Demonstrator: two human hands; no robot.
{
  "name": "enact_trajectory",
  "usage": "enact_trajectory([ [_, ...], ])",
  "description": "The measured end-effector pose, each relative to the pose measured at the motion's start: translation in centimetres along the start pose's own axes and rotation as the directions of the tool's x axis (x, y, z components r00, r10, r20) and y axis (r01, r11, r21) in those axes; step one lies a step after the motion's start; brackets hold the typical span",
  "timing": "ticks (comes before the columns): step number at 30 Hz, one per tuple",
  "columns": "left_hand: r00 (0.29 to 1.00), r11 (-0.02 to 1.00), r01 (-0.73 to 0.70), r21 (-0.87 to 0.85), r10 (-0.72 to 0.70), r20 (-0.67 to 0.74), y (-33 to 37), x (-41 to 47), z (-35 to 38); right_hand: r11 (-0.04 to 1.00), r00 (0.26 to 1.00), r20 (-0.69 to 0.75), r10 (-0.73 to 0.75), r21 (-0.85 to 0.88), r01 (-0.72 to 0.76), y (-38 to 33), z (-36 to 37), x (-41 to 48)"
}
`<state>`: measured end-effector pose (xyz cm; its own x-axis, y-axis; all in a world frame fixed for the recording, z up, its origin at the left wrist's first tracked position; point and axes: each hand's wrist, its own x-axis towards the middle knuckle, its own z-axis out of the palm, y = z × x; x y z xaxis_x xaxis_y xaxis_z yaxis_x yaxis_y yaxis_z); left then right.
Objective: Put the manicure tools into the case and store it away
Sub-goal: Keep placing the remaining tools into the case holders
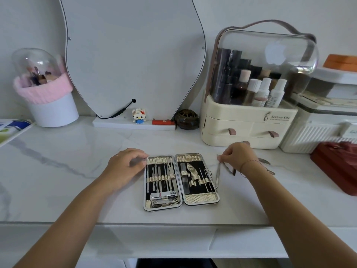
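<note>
An open manicure case (181,205) lies flat on the white marble counter, its two gold-trimmed halves filled with several steel tools under elastic loops. My left hand (125,164) rests curled against the case's upper left corner. My right hand (238,155) pinches the top end of silver tweezers (218,176), which hang down along the case's right edge. Another thin tool (229,170) lies just below that hand, and one more loose tool (264,161) shows behind my right wrist.
A cream cosmetics organiser (249,124) with two drawers and a clear dome stands behind my right hand. A dark red pouch (338,167) lies at the right. A curved mirror (135,55), a small figurine (138,116), a brown jar (187,119) and a pink brush holder (48,93) line the back.
</note>
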<state>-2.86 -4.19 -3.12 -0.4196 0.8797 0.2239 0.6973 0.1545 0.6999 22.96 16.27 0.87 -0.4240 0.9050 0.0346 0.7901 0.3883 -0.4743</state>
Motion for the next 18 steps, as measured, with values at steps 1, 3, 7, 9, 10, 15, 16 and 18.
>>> enact_trajectory([
  [1,1.0,1.0,0.003,0.0,-0.003,-0.001,0.0,0.0,0.0,0.999,0.999,0.014,0.04,-0.016,-0.04,-0.3,0.0,0.4],
  [3,1.0,1.0,0.005,-0.002,-0.005,-0.004,-0.1,0.0,0.0,0.99,0.995,0.039,0.091,-0.108,-0.087,-0.8,0.1,1.2],
  [7,1.0,1.0,0.005,0.013,-0.005,-0.002,-0.2,0.1,-0.1,0.963,0.99,0.084,0.113,-0.255,-0.088,-1.3,0.0,2.3],
  [9,1.0,1.0,0.004,0.019,-0.005,0.004,-0.2,0.1,-0.1,0.943,0.989,0.106,0.101,-0.328,-0.061,-1.5,0.2,2.3],
  [10,1.0,1.0,-0.001,0.019,0.001,0.002,-0.2,0.0,-0.2,0.929,0.988,0.118,0.099,-0.367,-0.049,-1.6,0.3,2.3],
  [15,1.0,1.0,0.007,0.027,-0.007,-0.001,0.0,0.1,-0.2,0.957,0.979,0.202,0.035,-0.29,0.026,-2.0,-1.4,1.6],
  [16,1.0,0.999,0.009,0.03,-0.009,0.003,0.0,0.1,-0.2,0.983,0.981,0.192,-0.015,-0.175,0.049,-2.0,-1.9,1.4],
  [18,1.0,0.999,0.009,0.031,-0.009,0.009,0.0,0.1,-0.2,0.982,0.976,0.178,-0.123,0.163,0.094,-2.4,-2.6,0.6],
])
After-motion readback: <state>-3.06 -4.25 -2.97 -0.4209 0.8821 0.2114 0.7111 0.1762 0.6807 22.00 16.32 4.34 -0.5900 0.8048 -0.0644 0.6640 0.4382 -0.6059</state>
